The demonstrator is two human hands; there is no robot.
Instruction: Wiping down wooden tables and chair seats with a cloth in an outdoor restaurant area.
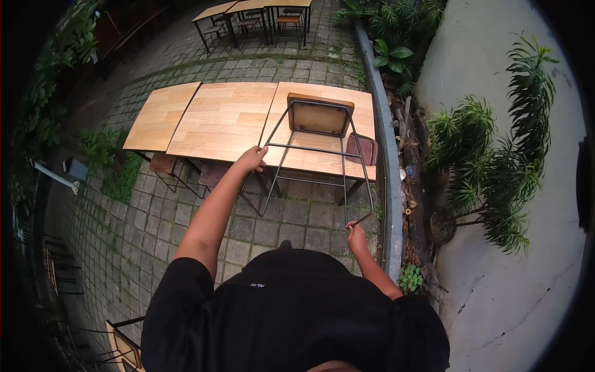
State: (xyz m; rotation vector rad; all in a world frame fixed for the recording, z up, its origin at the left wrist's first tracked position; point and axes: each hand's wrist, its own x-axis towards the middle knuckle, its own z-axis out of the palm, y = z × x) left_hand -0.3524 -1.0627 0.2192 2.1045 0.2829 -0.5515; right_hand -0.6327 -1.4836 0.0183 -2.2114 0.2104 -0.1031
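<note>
A metal-framed stool (320,116) is tipped on its side in front of me, its legs towards me and the underside of its wooden seat facing me. My left hand (253,159) grips the frame near the crossbar on the left. Lower down, my right hand (357,235) holds the foot end of the frame on the right. The seat overlaps the right part of a wooden tabletop (223,116); whether it touches the top I cannot tell. Partly behind the stool's legs is a reddish-brown seat (367,149) at the table's right end.
Other stools (162,163) stand under the near table edge. A low concrete kerb (388,162) runs along the right, with logs (413,139) and plants (492,172) beyond. Farther back is another table (251,6) with stools. Paving blocks (241,232) cover the ground.
</note>
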